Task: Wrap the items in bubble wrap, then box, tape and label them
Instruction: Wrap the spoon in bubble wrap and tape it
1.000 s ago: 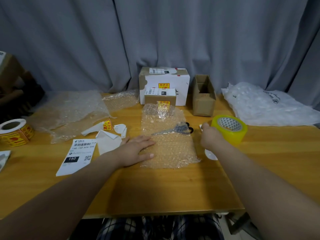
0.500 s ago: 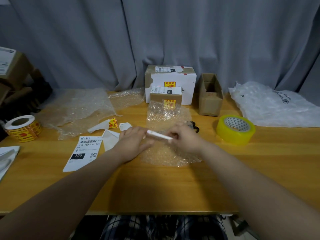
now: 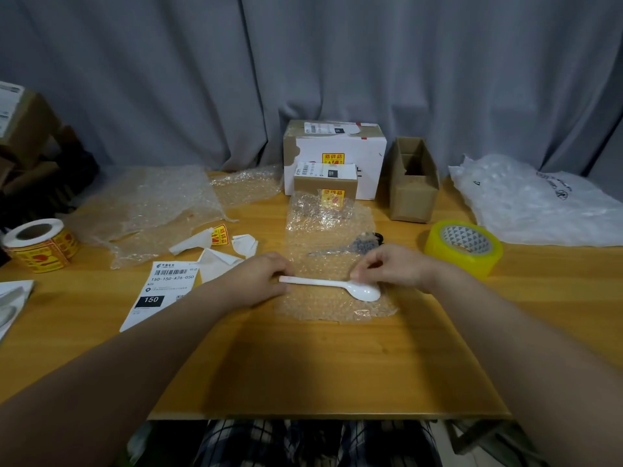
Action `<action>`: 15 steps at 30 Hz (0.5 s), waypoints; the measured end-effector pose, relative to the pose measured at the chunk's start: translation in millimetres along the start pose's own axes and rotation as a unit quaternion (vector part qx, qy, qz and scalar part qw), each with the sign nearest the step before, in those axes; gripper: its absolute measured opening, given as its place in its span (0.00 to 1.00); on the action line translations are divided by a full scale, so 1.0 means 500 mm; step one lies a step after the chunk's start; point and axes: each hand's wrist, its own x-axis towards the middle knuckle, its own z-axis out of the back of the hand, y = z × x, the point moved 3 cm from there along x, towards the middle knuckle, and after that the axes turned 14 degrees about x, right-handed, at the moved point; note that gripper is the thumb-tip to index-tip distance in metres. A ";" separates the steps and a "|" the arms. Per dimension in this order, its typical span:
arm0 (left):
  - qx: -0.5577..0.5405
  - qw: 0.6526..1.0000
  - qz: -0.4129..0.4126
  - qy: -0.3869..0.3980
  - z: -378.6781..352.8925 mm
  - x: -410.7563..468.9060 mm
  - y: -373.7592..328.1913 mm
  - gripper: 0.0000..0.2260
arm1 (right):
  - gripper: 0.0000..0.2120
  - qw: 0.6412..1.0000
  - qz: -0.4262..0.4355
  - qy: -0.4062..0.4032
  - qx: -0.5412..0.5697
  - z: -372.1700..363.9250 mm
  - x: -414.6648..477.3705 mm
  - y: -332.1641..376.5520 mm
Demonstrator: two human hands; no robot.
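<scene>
a white plastic spoon (image 3: 323, 283) lies crosswise over a sheet of bubble wrap (image 3: 323, 310) in the middle of the wooden table (image 3: 320, 365), handle toward nine o'clock, bowl toward three. the hands are apart, one at each end: the left hand (image 3: 259, 281) pinches the handle tip with curled fingers, and the right hand (image 3: 392, 269) pinches the neck by the bowl. from the spoon, scissors (image 3: 354, 247) sit at one o'clock, a yellow tape roll (image 3: 463, 247) at three and a shipping label (image 3: 161, 291) at nine.
</scene>
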 end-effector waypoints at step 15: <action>0.016 0.999 -0.048 0.016 0.007 0.002 -0.015 0.07 | 0.10 0.980 0.054 0.026 -0.189 -0.040 -0.005 0.005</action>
